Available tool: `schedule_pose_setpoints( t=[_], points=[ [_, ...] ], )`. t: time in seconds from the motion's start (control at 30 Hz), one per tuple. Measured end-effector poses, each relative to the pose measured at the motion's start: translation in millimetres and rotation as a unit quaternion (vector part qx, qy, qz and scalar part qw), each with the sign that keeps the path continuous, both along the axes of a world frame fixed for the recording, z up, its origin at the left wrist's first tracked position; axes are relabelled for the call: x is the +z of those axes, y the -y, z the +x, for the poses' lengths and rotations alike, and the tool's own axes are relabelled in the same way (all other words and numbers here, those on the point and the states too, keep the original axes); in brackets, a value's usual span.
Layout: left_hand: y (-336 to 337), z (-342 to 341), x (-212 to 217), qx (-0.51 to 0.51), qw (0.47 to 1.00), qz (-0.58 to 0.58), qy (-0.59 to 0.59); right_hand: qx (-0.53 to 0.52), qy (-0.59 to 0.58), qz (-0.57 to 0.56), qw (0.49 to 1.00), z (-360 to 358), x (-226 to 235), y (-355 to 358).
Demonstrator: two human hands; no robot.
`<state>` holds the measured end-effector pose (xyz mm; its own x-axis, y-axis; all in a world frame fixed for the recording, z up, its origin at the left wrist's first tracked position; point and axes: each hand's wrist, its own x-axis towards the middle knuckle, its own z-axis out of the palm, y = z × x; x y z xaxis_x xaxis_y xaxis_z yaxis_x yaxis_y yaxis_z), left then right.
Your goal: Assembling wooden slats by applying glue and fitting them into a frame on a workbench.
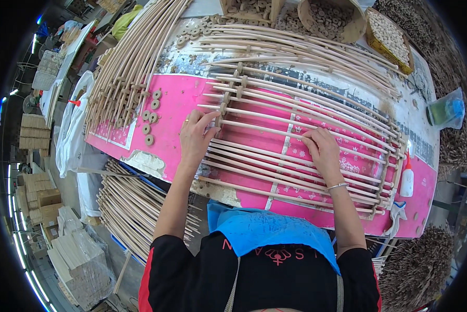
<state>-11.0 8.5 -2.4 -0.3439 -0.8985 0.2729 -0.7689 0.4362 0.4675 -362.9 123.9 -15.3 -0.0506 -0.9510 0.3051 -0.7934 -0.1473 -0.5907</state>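
Note:
Long pale wooden rods (275, 165) lie side by side across a pink-covered table in front of me. My left hand (194, 138) is at the left ends of the rods, thumb and forefinger closed around a small round wooden ring (218, 121). My right hand (323, 154) pinches a wooden rod (259, 128) between thumb and fingertips, partway along its length. Past my left hand, more rings are threaded on the upper rods near their left ends. Towards the right ends, a row of rings (387, 156) crosses the rods.
Loose rings (149, 140) lie left of my left hand. A rod bundle (134, 62) rests at the far left, more rods (296, 47) at the back. Behind them are a ring-filled container (359, 26) and a yellow basket (371, 39). A glue bottle (407, 179) lies right.

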Motion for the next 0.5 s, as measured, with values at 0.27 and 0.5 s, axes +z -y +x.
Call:
schedule_pose_setpoints(
  t=[0.27, 0.5],
  points=[
    [-0.6, -1.0, -2.1, 0.005, 1.000, 0.004, 0.010, -0.011, -0.029, 0.000, 1.000, 0.0, -4.0, -0.5],
    [0.8, 0.5, 0.6, 0.009, 1.000, -0.003, 0.016, -0.018, -0.013, -0.002, 1.000, 0.1, -0.2, -1.6]
  ],
)
